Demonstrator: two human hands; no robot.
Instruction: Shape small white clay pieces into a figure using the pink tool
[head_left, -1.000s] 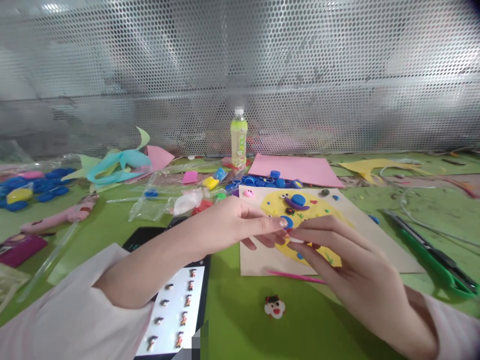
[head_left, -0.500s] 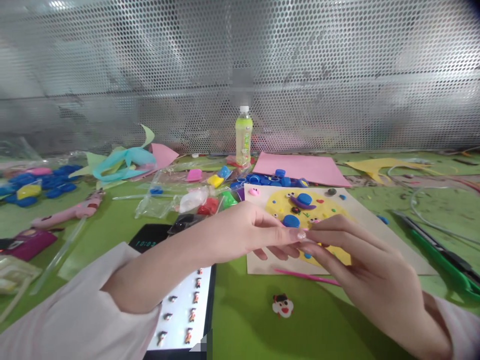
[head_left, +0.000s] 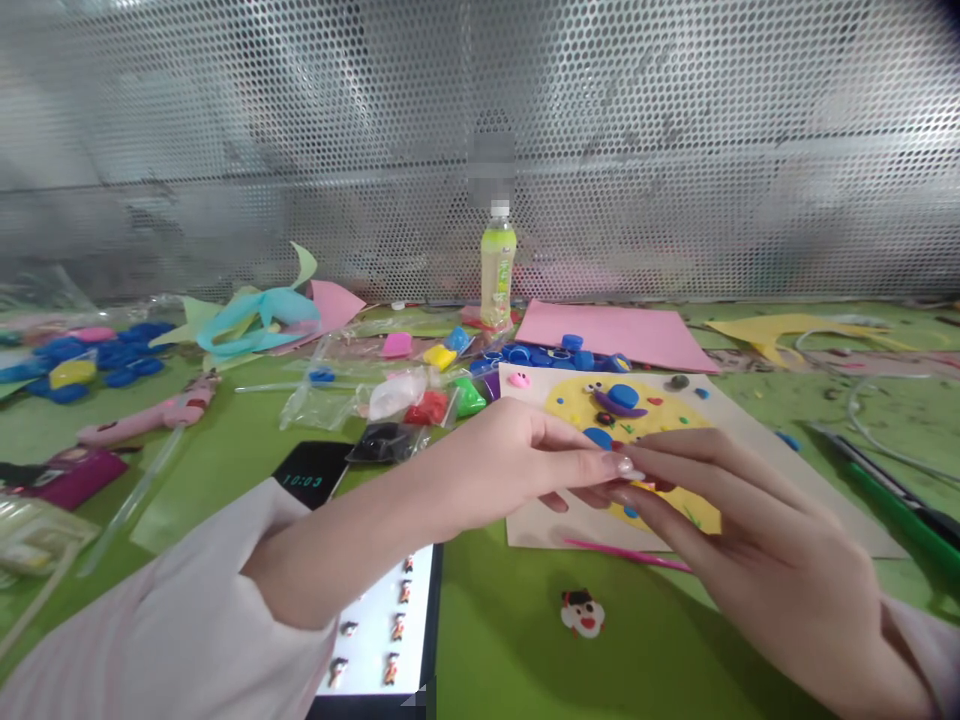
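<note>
My left hand [head_left: 517,460] reaches in from the left, its thumb and fingers pinched together. Its fingertips meet those of my right hand [head_left: 765,550], which is also closed in a pinch. Whatever lies between them is too small and covered to name. Below them on the green table is a small white clay face [head_left: 583,614] with a black hat and red mouth. Behind the hands lies a white sheet [head_left: 795,490] bearing a yellow clay shape [head_left: 566,400] with blue caps and small clay pieces. A pink clay tool [head_left: 630,555] rests along the sheet's near edge.
A tablet [head_left: 427,610] showing small figures lies under my left forearm, near a phone [head_left: 311,475] reading 10:03. Bagged clay [head_left: 397,395], a drink bottle [head_left: 497,270] and pink paper [head_left: 615,335] stand farther back. A green cutter [head_left: 892,500] lies at right.
The whole view has shifted slightly, so most things sit a little farther right. Both hands keep their fingertips together, with only slight finger movement.
</note>
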